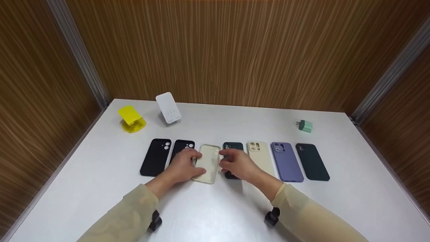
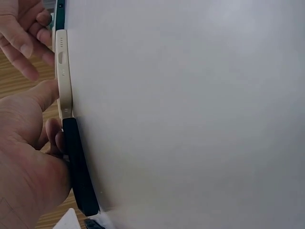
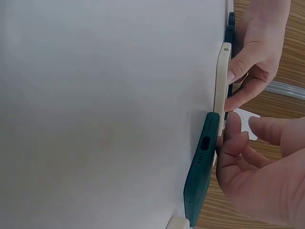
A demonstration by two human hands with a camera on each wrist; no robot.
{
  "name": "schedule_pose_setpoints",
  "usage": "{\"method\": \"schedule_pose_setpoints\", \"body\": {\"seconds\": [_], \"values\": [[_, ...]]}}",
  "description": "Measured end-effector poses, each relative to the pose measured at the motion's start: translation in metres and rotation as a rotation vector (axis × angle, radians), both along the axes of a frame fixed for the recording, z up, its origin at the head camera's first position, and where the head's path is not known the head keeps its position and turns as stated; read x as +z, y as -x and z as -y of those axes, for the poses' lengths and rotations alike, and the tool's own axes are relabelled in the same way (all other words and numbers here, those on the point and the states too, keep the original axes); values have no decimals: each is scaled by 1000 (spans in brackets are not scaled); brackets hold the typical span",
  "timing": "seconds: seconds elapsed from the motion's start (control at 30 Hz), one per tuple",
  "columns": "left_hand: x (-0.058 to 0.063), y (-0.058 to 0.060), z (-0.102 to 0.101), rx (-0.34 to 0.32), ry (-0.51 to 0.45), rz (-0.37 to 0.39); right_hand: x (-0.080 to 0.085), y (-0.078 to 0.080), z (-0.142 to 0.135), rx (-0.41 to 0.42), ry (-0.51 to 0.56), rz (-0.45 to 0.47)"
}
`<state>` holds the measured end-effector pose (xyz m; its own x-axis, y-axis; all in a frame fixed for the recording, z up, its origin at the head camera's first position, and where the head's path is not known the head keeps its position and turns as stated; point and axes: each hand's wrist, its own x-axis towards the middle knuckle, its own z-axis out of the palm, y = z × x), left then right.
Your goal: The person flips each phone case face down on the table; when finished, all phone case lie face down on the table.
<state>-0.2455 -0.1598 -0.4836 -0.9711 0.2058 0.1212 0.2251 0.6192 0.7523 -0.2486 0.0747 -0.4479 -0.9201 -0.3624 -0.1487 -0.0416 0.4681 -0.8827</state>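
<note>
A cream phone case (image 1: pixel 209 164) lies inner side up on the white table, in the middle of a row of phone cases. My left hand (image 1: pixel 183 165) rests at its left side, thumb and a fingertip touching it some way apart. That hand partly covers a black case (image 1: pixel 179 147). On the other side, my right hand (image 1: pixel 240 164) hovers over a dark green case (image 1: pixel 234 145), its loosely bent fingertips close to the cream case's right edge. In the right wrist view, the green case (image 3: pixel 201 167) stands out beside the cream case (image 3: pixel 221 78); no object shows between the right thumb and fingers.
Another black case (image 1: pixel 156 157) ends the row at left. To the right lie a second cream case (image 1: pixel 260 158), a purple case (image 1: pixel 287 163) and another dark green case (image 1: pixel 313 163). Behind stand a yellow stand (image 1: pixel 131 117), a white stand (image 1: pixel 168 107) and a green plug (image 1: pixel 305 125).
</note>
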Motion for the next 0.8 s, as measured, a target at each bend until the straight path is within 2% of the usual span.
{"method": "schedule_pose_setpoints", "body": {"seconds": [0.17, 0.27, 0.6, 0.8], "values": [[0, 0, 1, -8, 8, -4, 2, 0, 6, 17, -12, 4], [0, 0, 2, -13, 9, -13, 0, 0, 8, 3, 17, 13], [1, -2, 0, 16, -20, -14, -6, 3, 4, -83, 233, 90], [1, -3, 0, 29, -39, -22, -4, 4, 3, -112, 319, 133]]}}
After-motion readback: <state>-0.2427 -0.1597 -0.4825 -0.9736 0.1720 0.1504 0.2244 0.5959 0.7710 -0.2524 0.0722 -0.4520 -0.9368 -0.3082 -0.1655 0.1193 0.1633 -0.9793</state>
